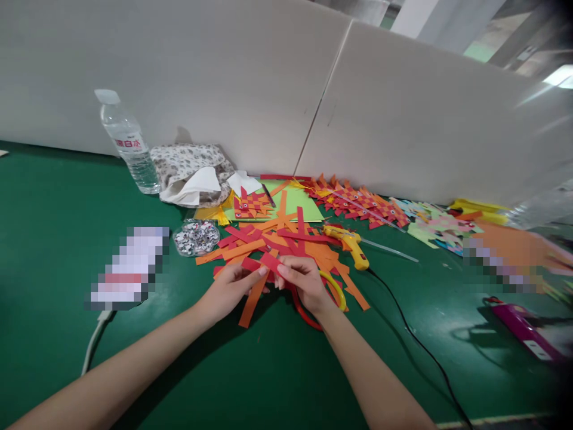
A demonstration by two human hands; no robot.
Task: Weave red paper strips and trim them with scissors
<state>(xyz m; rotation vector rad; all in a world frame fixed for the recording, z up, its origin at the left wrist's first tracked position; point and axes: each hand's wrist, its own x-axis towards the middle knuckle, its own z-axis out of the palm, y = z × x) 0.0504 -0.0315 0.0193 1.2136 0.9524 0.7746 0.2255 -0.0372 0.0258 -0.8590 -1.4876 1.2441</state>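
Observation:
My left hand pinches red and orange paper strips between thumb and fingers. Close beside it, my right hand grips a red paper strip that meets the strips in the left. An orange strip hangs down between the hands. Behind and around them spreads a pile of loose red and orange strips on the green table. Scissors with red and yellow handles lie partly under my right hand. A yellow glue gun rests to the right of the pile.
A water bottle, a patterned cloth bag and a bag of googly eyes stand or lie at the left. A phone lies nearer. Woven paper fish line the back. A purple power strip is at the right.

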